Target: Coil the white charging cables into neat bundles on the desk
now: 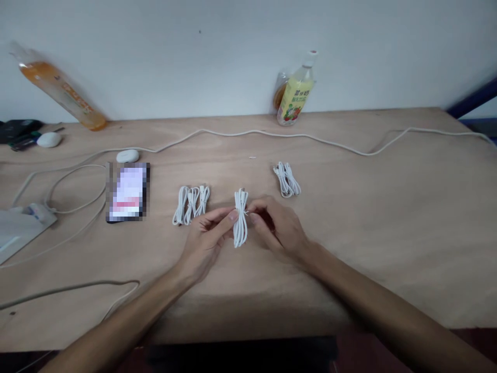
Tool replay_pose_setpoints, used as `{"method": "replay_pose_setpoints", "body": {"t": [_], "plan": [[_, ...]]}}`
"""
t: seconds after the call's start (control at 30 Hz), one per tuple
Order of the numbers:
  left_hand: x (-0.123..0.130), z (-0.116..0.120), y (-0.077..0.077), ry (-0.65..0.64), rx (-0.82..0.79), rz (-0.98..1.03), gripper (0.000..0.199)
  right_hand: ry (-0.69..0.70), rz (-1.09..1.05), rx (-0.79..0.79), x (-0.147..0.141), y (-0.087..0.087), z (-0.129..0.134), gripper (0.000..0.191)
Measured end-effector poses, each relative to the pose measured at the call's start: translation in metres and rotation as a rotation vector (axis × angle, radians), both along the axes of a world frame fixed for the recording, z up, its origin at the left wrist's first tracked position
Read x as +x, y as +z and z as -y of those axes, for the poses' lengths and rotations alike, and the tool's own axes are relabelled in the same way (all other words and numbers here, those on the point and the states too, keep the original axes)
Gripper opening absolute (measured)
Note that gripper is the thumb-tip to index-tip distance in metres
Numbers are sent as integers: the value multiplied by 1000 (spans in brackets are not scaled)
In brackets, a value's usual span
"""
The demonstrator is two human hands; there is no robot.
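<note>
A coiled white cable (240, 223) is held upright over the middle of the table, bound at its waist by a thin white twist tie (246, 212). My left hand (207, 241) pinches the coil from its left side between thumb and fingers. On the other side, the thumb and forefinger of my right hand (277, 223) are closed at the end of the twist tie. Three bound white cables (191, 204) lie side by side just beyond my left hand. Farther back and to the right lie more bundled white cables (286, 180), close together.
A phone (128, 191) with a blurred screen lies at left, near a white earbud case (128, 156). A long white cord (252, 132) crosses the back. An orange drink bottle (64, 93) and a yellow-labelled bottle (297, 93) stand by the wall. A power strip (23, 233) sits far left.
</note>
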State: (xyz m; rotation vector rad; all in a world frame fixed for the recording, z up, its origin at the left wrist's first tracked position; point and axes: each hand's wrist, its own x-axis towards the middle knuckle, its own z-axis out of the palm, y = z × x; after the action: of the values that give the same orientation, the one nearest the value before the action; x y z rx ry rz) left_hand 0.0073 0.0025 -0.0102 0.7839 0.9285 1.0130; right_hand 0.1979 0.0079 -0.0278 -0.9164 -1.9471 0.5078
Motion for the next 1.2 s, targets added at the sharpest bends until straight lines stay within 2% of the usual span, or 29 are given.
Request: {"method": "replay_pose_setpoints", "body": {"t": [0.27, 0.47, 0.6, 0.77, 0.93, 1.2], "plan": [[-1, 1, -7, 82, 58, -53, 25, -54, -87, 30, -3, 2, 3, 10], [-2, 0, -5, 91, 48, -69, 31, -92, -119, 46, -5, 2, 3, 10], [-2, -1, -1, 46, 27, -65, 27, -96, -104, 182, -4, 0, 3, 15], [0, 1, 1, -58, -39, 58, 28, -101, -47, 288, 0, -2, 3, 20], [1, 4, 0, -17, -62, 90, 27, -89, -67, 178, 0, 1, 6, 19], [-4, 6, -4, -104, -45, 61, 28, -24, -227, -70, -4, 6, 13, 20]]}}
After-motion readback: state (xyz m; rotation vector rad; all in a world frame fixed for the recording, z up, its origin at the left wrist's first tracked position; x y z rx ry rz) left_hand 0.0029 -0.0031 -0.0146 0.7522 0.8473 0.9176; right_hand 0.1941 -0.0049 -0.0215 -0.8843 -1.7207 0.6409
